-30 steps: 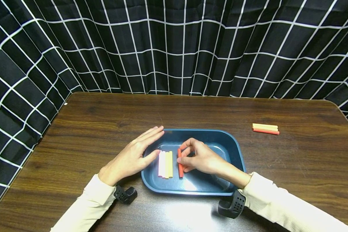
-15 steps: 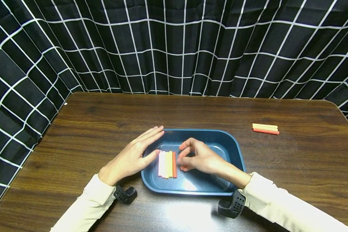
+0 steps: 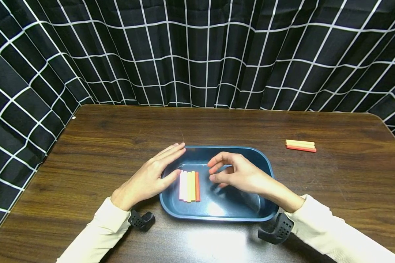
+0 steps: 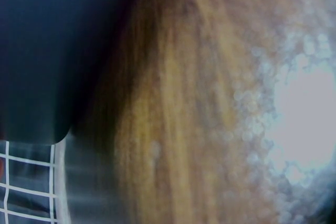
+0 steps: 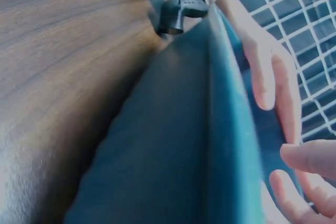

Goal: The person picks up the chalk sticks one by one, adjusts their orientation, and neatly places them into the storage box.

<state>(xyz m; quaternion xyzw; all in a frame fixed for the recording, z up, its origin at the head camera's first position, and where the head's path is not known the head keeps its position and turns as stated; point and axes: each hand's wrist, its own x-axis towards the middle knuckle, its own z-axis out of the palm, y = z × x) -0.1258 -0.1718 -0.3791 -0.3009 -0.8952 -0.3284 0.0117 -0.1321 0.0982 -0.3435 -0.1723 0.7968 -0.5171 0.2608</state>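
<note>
In the head view a blue tray [image 3: 237, 218] stands near the table's front. Several chalk sticks [image 3: 189, 186] lie side by side in its left half, pink at the left, then yellow, with an orange-red stick [image 3: 198, 186] at the right end of the row. My left hand [image 3: 148, 174] rests at the tray's left rim, fingers extended, thumb reaching over the rim to the top of the pink sticks. Over the tray's middle, right of the row, my right hand [image 3: 238, 171] hovers with loosely bent fingers and holds nothing. The right wrist view shows fingers [image 5: 286, 93] beyond the blue tray wall.
On the brown wooden table [image 3: 118, 138], yellow and red chalk sticks [image 3: 300, 145] lie together right of the tray. A black curtain with white grid lines [image 3: 197, 54] hangs behind. Black wrist cameras [image 3: 142, 221] sit under both wrists. The left wrist view is mostly blurred tabletop.
The red stick moved left against the yellow ones and was let go by my right hand. That hand then drew back up and to the right. My left hand stayed in place.
</note>
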